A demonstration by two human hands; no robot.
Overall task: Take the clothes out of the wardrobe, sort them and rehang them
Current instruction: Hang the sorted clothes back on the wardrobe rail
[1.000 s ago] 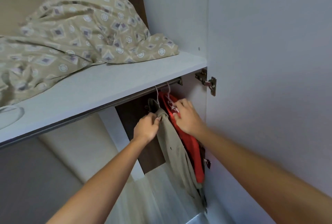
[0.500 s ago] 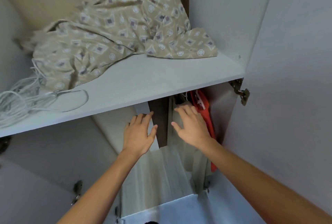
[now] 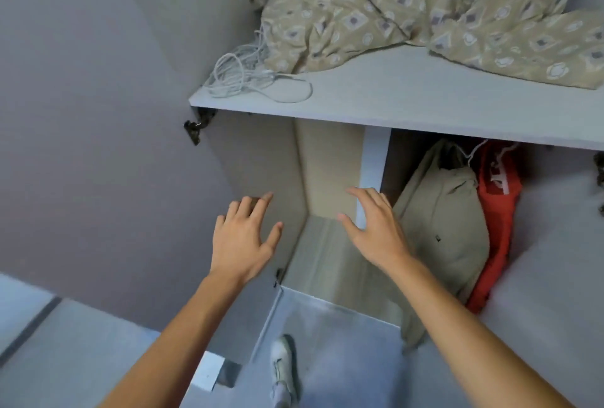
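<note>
Two garments hang under the wardrobe shelf (image 3: 408, 103) at the right: a beige shirt (image 3: 444, 221) and, beside it further right, a red garment (image 3: 498, 211), both on white hangers. My left hand (image 3: 243, 237) is held out with fingers spread in front of the wardrobe's left side panel, holding nothing. My right hand (image 3: 376, 227) reaches into the compartment left of the beige shirt, fingers straight and apart, also holding nothing. The hanging rail is hidden behind the shelf edge.
On the shelf lie a crumpled patterned beige cloth (image 3: 425, 11) and a coil of white cord (image 3: 251, 77). The open left door (image 3: 98, 113) fills the left side. A white shoe (image 3: 282, 371) shows on the floor below.
Both hands let go of the hanging clothes and drew left, away from them, with fingers opening. The view swung left, so the garments now sit at the right.
</note>
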